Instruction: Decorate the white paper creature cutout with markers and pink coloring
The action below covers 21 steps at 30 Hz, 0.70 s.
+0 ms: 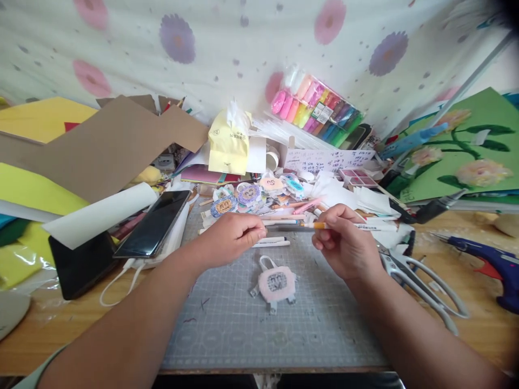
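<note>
My right hand (344, 237) pinches an orange and white marker (320, 225) whose tip end points left. Across from it, my left hand (239, 237) is closed above the grey cutting mat (259, 335); whether it holds something small, I cannot make out. White markers (271, 242) lie just right of my left hand. Below both hands a small pink paper piece (277, 283) with a dark drawing, a loop handle and little feet rests on the mat. Similar decorated pieces (248, 193) are heaped behind the hands.
On the left are a phone (154, 224), a black tablet (83, 265) and brown card (121, 146). Large scissors (421, 286) and a blue glue gun (486, 265) lie right. Behind stand a yellow tissue pack (229, 143) and a coloured clay set (316, 111).
</note>
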Tool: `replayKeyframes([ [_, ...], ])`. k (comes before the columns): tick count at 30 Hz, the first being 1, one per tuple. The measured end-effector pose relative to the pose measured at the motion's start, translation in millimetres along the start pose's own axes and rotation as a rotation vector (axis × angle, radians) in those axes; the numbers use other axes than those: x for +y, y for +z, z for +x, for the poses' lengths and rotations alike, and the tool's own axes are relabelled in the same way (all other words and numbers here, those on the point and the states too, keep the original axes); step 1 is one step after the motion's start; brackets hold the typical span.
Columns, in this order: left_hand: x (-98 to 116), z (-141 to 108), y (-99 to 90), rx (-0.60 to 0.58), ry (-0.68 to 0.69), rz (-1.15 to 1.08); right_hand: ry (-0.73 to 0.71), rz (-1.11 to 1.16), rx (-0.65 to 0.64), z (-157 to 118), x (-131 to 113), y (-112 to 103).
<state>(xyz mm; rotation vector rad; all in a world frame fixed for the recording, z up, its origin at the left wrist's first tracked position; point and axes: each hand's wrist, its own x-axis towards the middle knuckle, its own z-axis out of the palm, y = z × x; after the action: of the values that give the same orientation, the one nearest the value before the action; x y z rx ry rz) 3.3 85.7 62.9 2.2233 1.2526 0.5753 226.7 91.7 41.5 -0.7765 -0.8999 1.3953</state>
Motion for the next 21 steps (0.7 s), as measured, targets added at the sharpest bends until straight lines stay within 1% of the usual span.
replayKeyframes([
  [3, 1.2, -0.8, 1.0, -0.042, 0.017, -0.013, 0.049, -0.002, -0.03, -0.3, 3.7, -2.0],
  [6, 5.2, -1.8, 3.1, -0.125, 0.052, 0.003, 0.147, -0.094, -0.065, -5.3, 10.5, -4.1],
  [9, 13.2, -4.2, 8.2, -0.206, 0.015, 0.07, 0.222, -0.178, -0.063, -10.6, 19.2, -6.9],
  [11, 19.7, -6.6, 12.5, -0.24, -0.034, 0.15, 0.202, -0.2, -0.015, -11.9, 24.3, -8.4],
  [13, 25.3, -8.7, 17.1, -0.265, -0.066, 0.224, 0.149, -0.243, 0.022, -11.8, 28.5, -8.8],
  [15, 28.7, -9.5, 21.5, -0.279, -0.072, 0.278, 0.09, -0.326, 0.003, -11.4, 31.7, -8.5],
  [17, 30.1, -9.1, 24.8, -0.282, -0.065, 0.309, 0.045, -0.418, -0.041, -11.7, 34.1, -8.1],
  [21, 30.1, -7.7, 28.7, -0.276, -0.059, 0.335, 0.005, -0.535, -0.089, -13.3, 36.8, -8.8],
])
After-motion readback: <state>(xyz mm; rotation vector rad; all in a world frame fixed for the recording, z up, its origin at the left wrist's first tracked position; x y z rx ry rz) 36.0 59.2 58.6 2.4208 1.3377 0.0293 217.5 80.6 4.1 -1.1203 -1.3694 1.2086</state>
